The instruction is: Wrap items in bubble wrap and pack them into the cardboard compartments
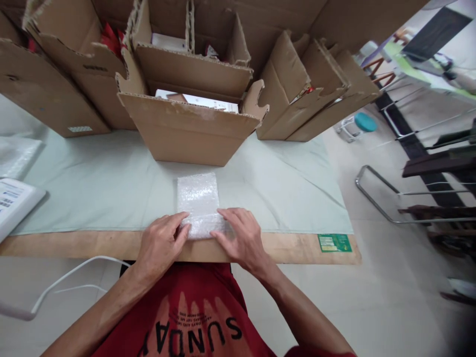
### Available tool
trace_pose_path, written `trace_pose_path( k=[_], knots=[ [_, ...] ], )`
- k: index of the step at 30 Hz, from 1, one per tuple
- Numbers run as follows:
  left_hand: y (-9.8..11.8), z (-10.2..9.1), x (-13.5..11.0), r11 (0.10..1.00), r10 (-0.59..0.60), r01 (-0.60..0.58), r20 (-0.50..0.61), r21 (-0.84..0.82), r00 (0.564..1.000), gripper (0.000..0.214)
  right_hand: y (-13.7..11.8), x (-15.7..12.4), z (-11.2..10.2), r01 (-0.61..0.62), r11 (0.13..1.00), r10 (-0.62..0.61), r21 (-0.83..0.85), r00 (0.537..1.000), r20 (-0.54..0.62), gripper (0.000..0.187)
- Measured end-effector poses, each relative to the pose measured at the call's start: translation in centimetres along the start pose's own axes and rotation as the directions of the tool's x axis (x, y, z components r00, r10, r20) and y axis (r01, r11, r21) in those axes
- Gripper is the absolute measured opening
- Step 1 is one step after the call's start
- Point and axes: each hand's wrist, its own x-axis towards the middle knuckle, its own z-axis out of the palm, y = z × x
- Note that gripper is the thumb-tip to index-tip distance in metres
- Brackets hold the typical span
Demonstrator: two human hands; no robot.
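Observation:
A piece of clear bubble wrap [199,196] lies at the table's near edge, its lower part folded over into a thicker band. My left hand [161,243] grips the left end of this band between thumb and fingers. On the opposite side, my right hand [241,235] holds the band's right end in the same way. Whether anything is wrapped inside the folds cannot be made out.
Cardboard bins [189,134] holding white boxes and red items stand along the back of the cloth-covered table [111,198]. At the left are a white device [17,203] and more bubble wrap [17,153]. A green label [334,243] is on the right front edge.

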Motion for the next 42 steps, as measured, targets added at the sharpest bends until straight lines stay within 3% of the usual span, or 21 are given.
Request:
trace_pose_path(
  k=[3,7,10,13,17,21,24,26,30,32,35,38,40,42],
  knots=[
    [-0.2,0.1,0.5,0.999,-0.021,0.02,0.043,0.035,0.999,0.022,-0.1,-0.7,-0.5,0.26,0.961,-0.254,-0.096,0.965,0.07,0.034],
    [-0.5,0.0,0.7,0.999,-0.023,0.02,0.063,0.042,0.998,0.021,0.3,0.3,-0.2,0.408,0.906,-0.383,-0.113,0.904,0.188,0.031],
    [-0.5,-0.9,0.7,0.999,-0.003,0.006,0.065,-0.048,0.998,0.022,0.6,1.5,-0.1,0.398,0.916,-0.385,-0.037,0.903,0.194,0.026],
    [-0.2,-2.1,0.4,0.992,0.084,-0.077,0.071,-0.104,0.994,0.034,0.6,2.4,-0.7,0.308,0.949,-0.314,0.062,0.92,0.236,0.026],
    [-0.2,-2.2,0.4,0.975,0.191,-0.179,0.087,-0.132,0.978,0.026,0.5,3.2,-1.3,0.088,0.967,-0.167,0.239,0.928,0.334,0.031],
    [-0.6,-1.1,1.7,0.975,0.124,-0.106,0.083,-0.198,0.989,0.02,0.7,3.6,-1.1,-0.135,0.936,0.012,0.325,0.936,0.352,0.032],
    [-0.8,-0.7,3.2,0.98,0.051,-0.021,0.146,-0.198,0.988,0.021,1.0,3.1,-0.8,-0.064,0.986,0.033,0.156,0.981,0.193,0.032],
    [-0.9,-0.6,4.3,0.982,-0.007,0.044,0.196,-0.182,0.981,0.024,1.0,2.6,-0.8,0.045,0.999,-0.043,-0.013,0.995,0.085,0.034],
    [-0.8,-0.1,5.4,0.985,-0.101,0.126,0.197,-0.116,0.975,0.027,1.1,2.4,-0.4,0.28,0.949,-0.252,-0.146,0.95,0.185,0.039],
    [-0.5,0.1,5.2,0.975,-0.166,0.182,0.125,-0.128,0.978,0.031,1.4,2.7,0.0,0.284,0.948,-0.252,-0.147,0.946,0.203,0.034],
    [0.1,-0.2,4.0,0.882,-0.378,0.369,0.028,-0.293,0.925,0.047,1.9,3.3,0.5,0.121,0.993,-0.12,-0.016,0.992,0.046,0.029],
    [1.0,-0.7,2.5,0.626,-0.526,0.513,0.166,-0.587,0.834,0.059,1.5,3.5,0.5,-0.074,0.964,0.087,0.255,0.995,-0.038,0.028],
    [1.8,-0.6,2.0,0.454,-0.449,0.531,0.331,-0.715,0.83,0.059,0.6,3.4,0.6,-0.173,0.88,0.18,0.443,0.983,0.025,0.028],
    [2.5,-0.1,1.9,0.371,-0.336,0.518,0.409,-0.77,0.848,0.055,-0.3,3.1,0.8,-0.244,0.771,0.218,0.588,0.969,0.117,0.028]
  ],
)
